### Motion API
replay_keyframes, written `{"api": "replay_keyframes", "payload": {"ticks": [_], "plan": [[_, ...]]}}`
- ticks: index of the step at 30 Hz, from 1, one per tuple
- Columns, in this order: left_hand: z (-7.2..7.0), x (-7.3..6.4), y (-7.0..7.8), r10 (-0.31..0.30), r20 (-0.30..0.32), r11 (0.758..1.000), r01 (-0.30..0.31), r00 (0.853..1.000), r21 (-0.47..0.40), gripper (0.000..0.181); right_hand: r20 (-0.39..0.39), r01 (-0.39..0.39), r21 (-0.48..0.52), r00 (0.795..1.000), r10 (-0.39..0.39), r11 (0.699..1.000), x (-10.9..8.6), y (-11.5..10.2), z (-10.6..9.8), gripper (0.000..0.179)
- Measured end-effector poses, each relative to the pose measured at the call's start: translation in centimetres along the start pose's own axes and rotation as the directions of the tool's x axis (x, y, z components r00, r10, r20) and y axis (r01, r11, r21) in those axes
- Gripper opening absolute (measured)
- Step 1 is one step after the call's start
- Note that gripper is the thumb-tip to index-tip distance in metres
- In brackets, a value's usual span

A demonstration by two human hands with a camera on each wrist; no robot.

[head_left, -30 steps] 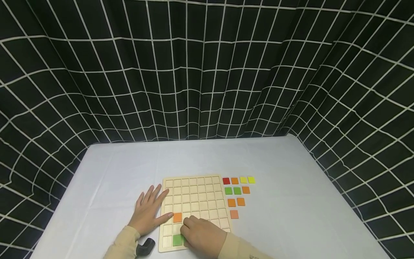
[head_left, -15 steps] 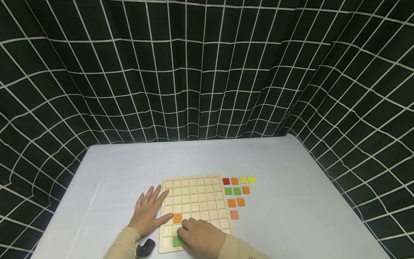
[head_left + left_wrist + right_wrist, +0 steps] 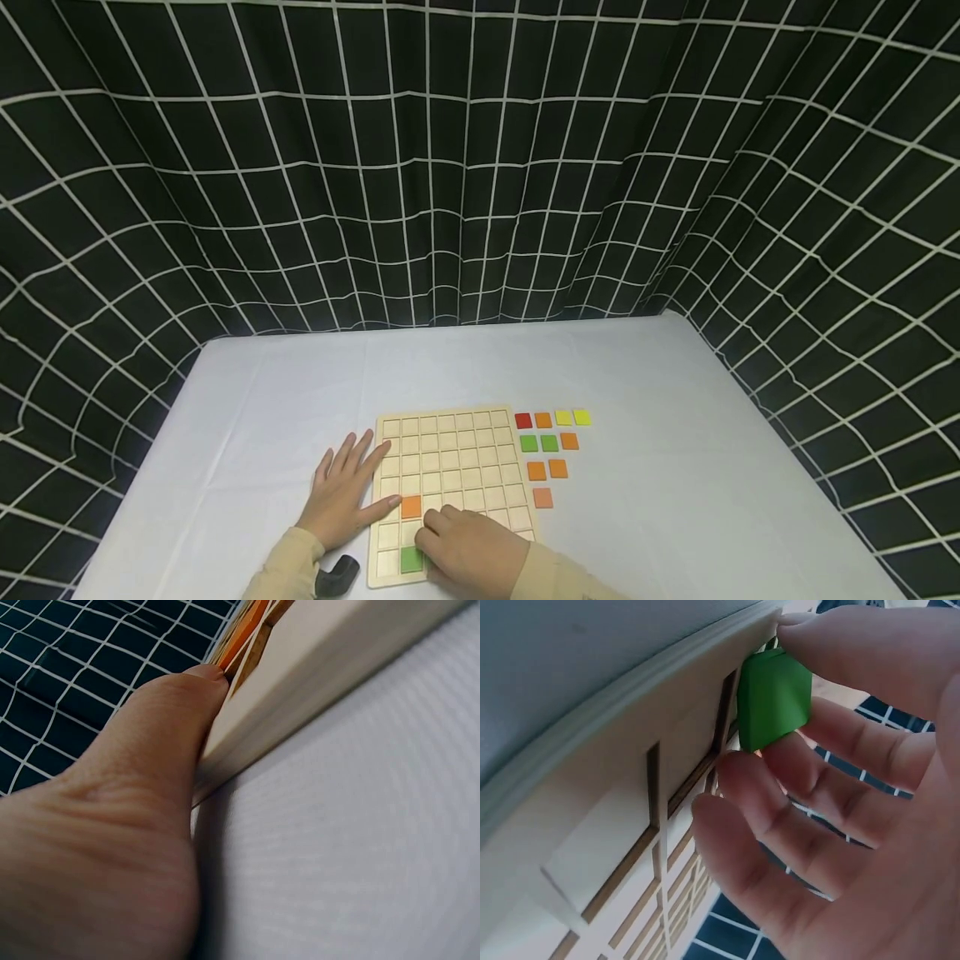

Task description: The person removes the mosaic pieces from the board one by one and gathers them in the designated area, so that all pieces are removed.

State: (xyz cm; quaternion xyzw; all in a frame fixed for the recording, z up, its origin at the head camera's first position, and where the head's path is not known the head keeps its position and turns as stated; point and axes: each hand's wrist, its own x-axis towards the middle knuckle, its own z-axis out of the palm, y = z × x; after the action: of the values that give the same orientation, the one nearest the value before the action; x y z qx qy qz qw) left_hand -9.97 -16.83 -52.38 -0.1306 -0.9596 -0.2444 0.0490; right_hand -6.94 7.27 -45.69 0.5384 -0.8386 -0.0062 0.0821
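A pale wooden grid board [image 3: 450,458] lies on the white table. My left hand [image 3: 341,500] rests spread at its left edge, with the thumb [image 3: 172,712] on the rim beside an orange tile [image 3: 411,507] set in a cell. Over the board's lower part, my right hand [image 3: 472,546] has its fingers bent. In the right wrist view it pinches a green tile [image 3: 774,701], which stands tilted against the grid near the board's edge. Another green tile [image 3: 411,559] sits in the bottom row just left of that hand. Cells under the right hand are hidden.
Right of the board lie loose tiles in rows: a red tile [image 3: 523,421], yellow tiles [image 3: 573,417], green tiles [image 3: 538,443], several orange ones [image 3: 558,468] and a salmon tile [image 3: 543,498]. A black curved object [image 3: 339,576] is by the left wrist. A dark grid curtain [image 3: 450,167] surrounds the table.
My right hand has shifted very slightly left over the bottom row, and the green edge that showed beneath its fingers is now mostly covered. The left hand stays in place.
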Motion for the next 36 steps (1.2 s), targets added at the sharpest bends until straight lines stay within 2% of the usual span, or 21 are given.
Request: {"api": "replay_keyframes", "payload": {"ticks": [7, 13, 18, 23, 30, 34, 36], "plan": [[-0.1, 0.0, 0.0, 0.007, -0.002, 1.000, -0.007, 1.000, 0.004, 0.082, -0.020, 0.010, 0.038, 1.000, -0.009, 0.999, -0.8, 0.7, -1.0, 0.022], [-0.2, 0.0, 0.1, 0.016, -0.004, 1.000, -0.016, 1.000, -0.007, 0.082, -0.004, -0.078, 0.107, 0.997, 0.079, 0.991, -1.9, 1.9, -1.4, 0.025], [-0.2, -0.1, 0.2, 0.011, -0.001, 1.000, -0.011, 1.000, 0.000, 0.082, 0.017, -0.175, 0.182, 0.984, 0.175, 0.968, -3.3, 3.2, -1.4, 0.025], [-0.1, 0.0, 0.1, 0.018, -0.006, 1.000, -0.018, 1.000, -0.007, 0.082, 0.041, -0.284, 0.241, 0.958, 0.283, 0.928, -5.0, 5.1, -1.7, 0.025], [0.3, 0.0, -0.3, 0.024, -0.015, 1.000, -0.024, 1.000, 0.013, 0.083, -0.022, -0.362, 0.198, 0.927, 0.373, 0.911, -7.7, 8.0, -1.4, 0.024], [0.4, 0.1, -0.5, 0.024, -0.017, 1.000, -0.023, 1.000, 0.019, 0.083, 0.022, -0.466, 0.199, 0.882, 0.472, 0.862, -9.1, 9.6, -1.1, 0.025], [0.4, 0.1, -0.6, 0.026, -0.020, 0.999, -0.026, 0.999, 0.025, 0.083, 0.055, -0.527, 0.202, 0.848, 0.528, 0.825, -9.7, 10.3, -0.9, 0.027]]}}
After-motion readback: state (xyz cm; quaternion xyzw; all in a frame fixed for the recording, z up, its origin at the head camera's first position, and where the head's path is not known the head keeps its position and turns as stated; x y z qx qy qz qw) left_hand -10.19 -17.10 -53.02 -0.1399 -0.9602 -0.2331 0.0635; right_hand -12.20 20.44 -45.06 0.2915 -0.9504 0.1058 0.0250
